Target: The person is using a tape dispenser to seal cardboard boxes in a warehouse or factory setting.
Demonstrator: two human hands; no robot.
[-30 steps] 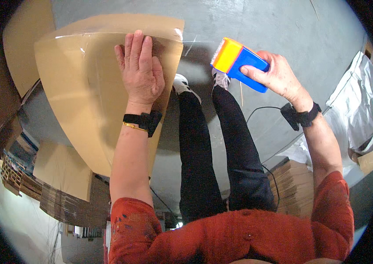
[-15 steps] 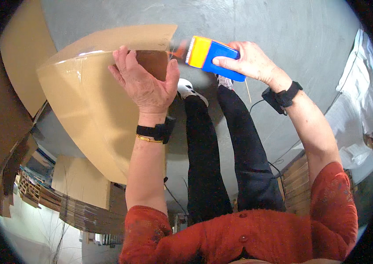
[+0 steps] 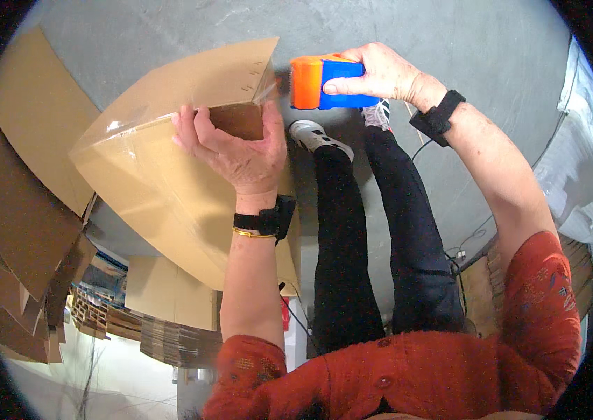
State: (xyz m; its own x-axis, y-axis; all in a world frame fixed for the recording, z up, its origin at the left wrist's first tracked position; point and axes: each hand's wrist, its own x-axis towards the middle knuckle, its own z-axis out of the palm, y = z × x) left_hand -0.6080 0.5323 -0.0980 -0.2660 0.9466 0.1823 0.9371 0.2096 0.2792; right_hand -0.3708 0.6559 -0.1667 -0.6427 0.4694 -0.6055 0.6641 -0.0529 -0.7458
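A large cardboard box (image 3: 153,178) stands on the floor to the left, with clear tape along its upper edge. One flap (image 3: 198,80) slants up on the far side, beside a dark gap. My left hand (image 3: 244,157) grips the box around this gap, fingers bent on one side and thumb up at the flap's corner. A shiny strip of clear tape (image 3: 267,89) shows by the thumb. My right hand (image 3: 384,73) holds a blue and orange tape dispenser (image 3: 342,84) above the floor, its toothed orange end facing the box, a short distance off.
Flat cardboard sheets (image 3: 30,119) lean at the far left. Stacked cardboard (image 3: 177,343) lies behind the box. White plastic sheeting (image 3: 576,161) lies at the right. My shoes (image 3: 321,140) stand on the grey floor (image 3: 450,42), and a dark cable (image 3: 461,273) runs at the lower right.
My right hand has turned the dispenser more level, its orange end lower. The left thumb has moved up to the flap's corner, its fingers more bent. The whole view has shifted.
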